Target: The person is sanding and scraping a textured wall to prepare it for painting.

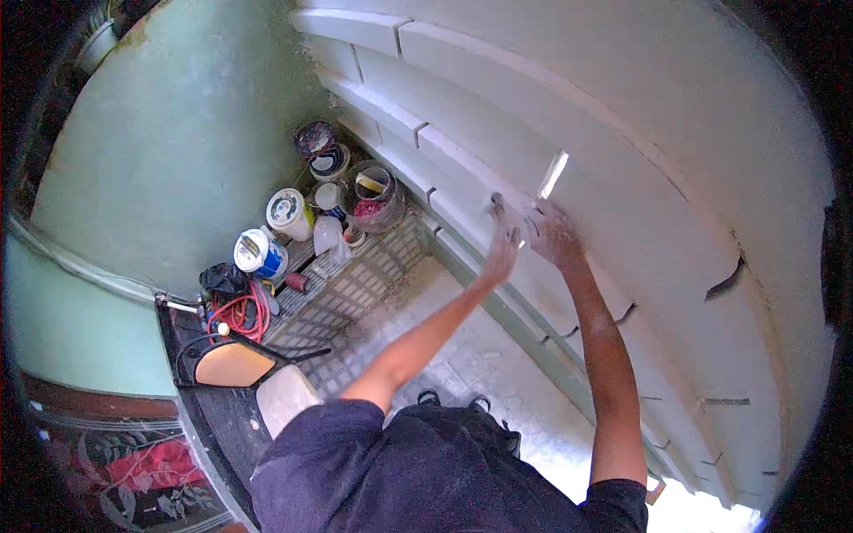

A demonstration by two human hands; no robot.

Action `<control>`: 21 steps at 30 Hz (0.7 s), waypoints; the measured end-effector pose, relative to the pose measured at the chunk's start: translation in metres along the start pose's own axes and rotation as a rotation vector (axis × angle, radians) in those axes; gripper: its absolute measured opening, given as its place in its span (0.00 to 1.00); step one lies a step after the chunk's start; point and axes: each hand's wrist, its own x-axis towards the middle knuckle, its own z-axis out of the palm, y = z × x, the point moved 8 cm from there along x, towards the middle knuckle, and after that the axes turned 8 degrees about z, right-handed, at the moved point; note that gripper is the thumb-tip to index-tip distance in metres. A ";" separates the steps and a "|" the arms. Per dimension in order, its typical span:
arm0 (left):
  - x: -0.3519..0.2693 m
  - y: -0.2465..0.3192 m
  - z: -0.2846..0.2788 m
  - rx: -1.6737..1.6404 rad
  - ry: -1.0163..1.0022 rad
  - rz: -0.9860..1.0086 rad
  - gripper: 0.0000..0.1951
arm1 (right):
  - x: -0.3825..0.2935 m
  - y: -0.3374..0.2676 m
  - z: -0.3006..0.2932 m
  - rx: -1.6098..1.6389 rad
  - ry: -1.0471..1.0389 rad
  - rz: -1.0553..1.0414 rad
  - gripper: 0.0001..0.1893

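Both of my hands are raised to a pale wall face of stepped, block-like courses (466, 63). My left hand (503, 250) is blurred, its fingers near a ledge and beside a small dark spot or object (496, 199); what it holds, if anything, cannot be made out. Just to its right, my right hand (554, 233) is bent against the wall, with pale dust on the skin. A narrow, bright white strip (554, 174) shows right above its fingers; whether it is a gap or a held piece is unclear.
Left of the wall, a slatted surface (320, 270) over a lattice crate carries lidded buckets (288, 212), a clear tub (383, 210), a black bag (224, 280) and a coiled red hose or cable (243, 313). Nearer stand a tan-seated chair (233, 365) and a pale block-like object (286, 396).
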 end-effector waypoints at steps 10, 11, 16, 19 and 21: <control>0.093 -0.118 -0.106 -0.168 0.267 -0.141 0.20 | 0.018 -0.026 -0.004 0.023 -0.011 -0.028 0.14; 0.054 -0.088 -0.065 -0.040 0.287 -0.069 0.23 | 0.016 -0.022 -0.001 0.001 -0.042 0.001 0.14; -0.035 -0.004 0.051 -0.065 0.093 -0.023 0.31 | 0.003 -0.001 -0.002 0.030 -0.037 0.070 0.13; 0.001 -0.076 -0.018 0.483 0.143 0.202 0.29 | 0.030 -0.068 -0.023 0.065 0.103 -0.160 0.13; 0.014 -0.089 -0.038 0.282 0.188 0.090 0.29 | 0.029 -0.060 -0.015 0.098 0.031 -0.040 0.12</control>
